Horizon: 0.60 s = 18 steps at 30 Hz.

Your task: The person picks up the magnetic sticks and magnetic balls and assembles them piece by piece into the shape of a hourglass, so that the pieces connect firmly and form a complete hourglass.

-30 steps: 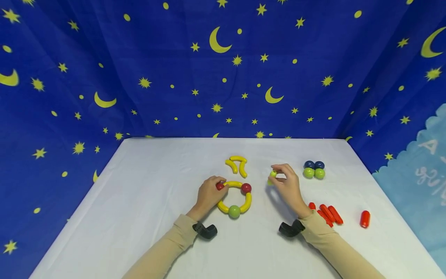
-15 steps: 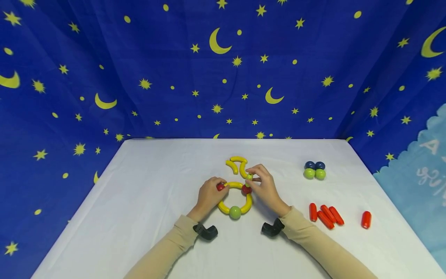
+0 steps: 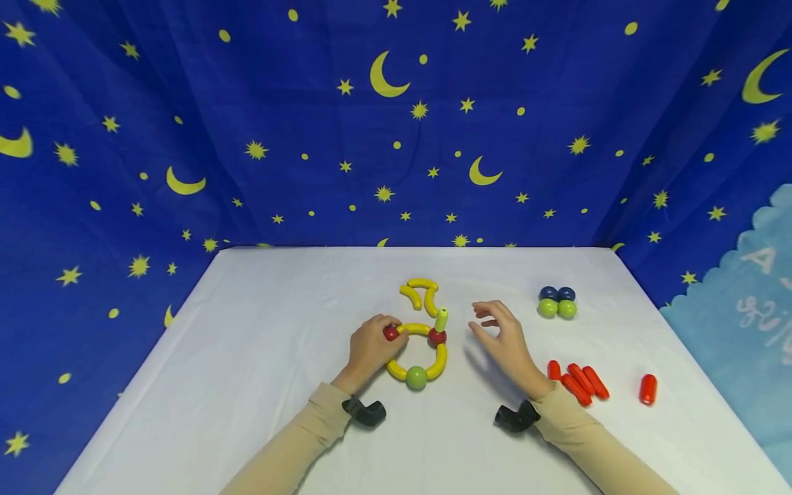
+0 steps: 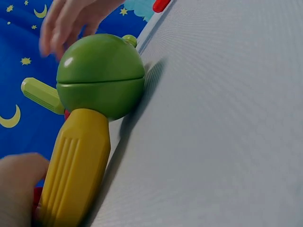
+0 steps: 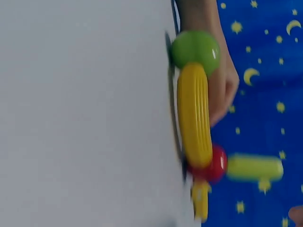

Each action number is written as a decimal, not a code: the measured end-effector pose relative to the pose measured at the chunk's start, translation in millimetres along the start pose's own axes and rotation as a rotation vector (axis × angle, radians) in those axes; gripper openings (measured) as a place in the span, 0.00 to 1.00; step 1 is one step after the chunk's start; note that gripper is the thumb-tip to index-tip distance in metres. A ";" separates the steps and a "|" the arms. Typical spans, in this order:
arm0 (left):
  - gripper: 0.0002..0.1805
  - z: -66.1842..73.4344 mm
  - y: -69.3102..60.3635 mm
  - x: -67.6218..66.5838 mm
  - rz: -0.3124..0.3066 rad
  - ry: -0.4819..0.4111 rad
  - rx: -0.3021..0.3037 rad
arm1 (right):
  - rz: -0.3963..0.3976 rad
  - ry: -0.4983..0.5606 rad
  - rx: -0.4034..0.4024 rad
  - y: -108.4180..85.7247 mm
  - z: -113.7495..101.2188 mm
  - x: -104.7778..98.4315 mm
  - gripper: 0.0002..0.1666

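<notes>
A ring of curved yellow pieces [image 3: 441,361] joined by balls lies on the white table, with a green ball [image 3: 416,377] nearest the person. My left hand [image 3: 371,349] grips the red ball [image 3: 390,333] at the ring's back left. On the red ball [image 3: 437,336] at the back right a light green stick [image 3: 441,320] stands upright, touched by no hand. My right hand [image 3: 509,347] is held to the right of it, fingers apart and holding nothing. The right wrist view shows the stick [image 5: 254,167] joined to the red ball [image 5: 217,163].
Three loose yellow curved pieces [image 3: 431,301] lie behind the ring. Two dark blue balls [image 3: 548,293] and two green balls [image 3: 567,309] stand at the back right. Several red sticks [image 3: 577,389] lie by the right forearm, one red stick [image 3: 648,389] farther right.
My right hand carried the light green stick left onto the back right red ball, let go of it and moved back to the right. My left hand has stayed in place.
</notes>
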<state>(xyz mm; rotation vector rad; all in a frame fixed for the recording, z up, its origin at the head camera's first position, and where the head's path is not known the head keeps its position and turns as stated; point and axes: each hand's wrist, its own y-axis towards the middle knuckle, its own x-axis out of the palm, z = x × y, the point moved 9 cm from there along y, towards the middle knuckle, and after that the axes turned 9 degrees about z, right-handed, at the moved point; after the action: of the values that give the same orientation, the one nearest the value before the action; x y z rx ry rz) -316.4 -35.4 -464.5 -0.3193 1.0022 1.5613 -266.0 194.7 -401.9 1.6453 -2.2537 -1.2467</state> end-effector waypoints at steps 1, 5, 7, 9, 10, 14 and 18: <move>0.15 0.2 -0.5 0.1 -0.001 0.007 0.000 | 0.035 -0.019 -0.013 -1.2 -2.4 -12.2 0.18; 0.17 0.7 -0.9 0.3 -0.006 0.025 -0.009 | 0.156 -0.069 -0.010 -9.5 0.6 -62.0 0.16; 0.18 1.2 -0.1 -1.6 0.012 0.023 -0.004 | 0.208 -0.109 0.020 -17.2 16.8 -85.1 0.15; 0.18 1.0 0.6 -4.5 0.039 0.021 0.001 | 0.255 -0.164 0.064 -25.8 35.9 -105.7 0.14; 0.18 1.2 0.9 -5.9 0.052 0.016 0.008 | 0.278 -0.202 0.087 -30.3 46.1 -115.3 0.14; 0.15 2.3 0.9 -7.6 0.068 -0.012 0.031 | 0.334 -0.347 0.189 -42.8 65.2 -149.9 0.13; 0.12 1.2 0.2 -2.5 0.024 -0.038 0.018 | 0.386 -0.442 0.248 -50.6 72.4 -179.1 0.13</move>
<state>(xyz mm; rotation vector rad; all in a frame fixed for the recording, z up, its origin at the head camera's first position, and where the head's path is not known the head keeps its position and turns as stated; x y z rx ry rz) -315.6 -36.1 -462.0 -0.2654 0.9936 1.5730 -189.2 378.5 -415.4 0.9718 -2.9068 -1.3707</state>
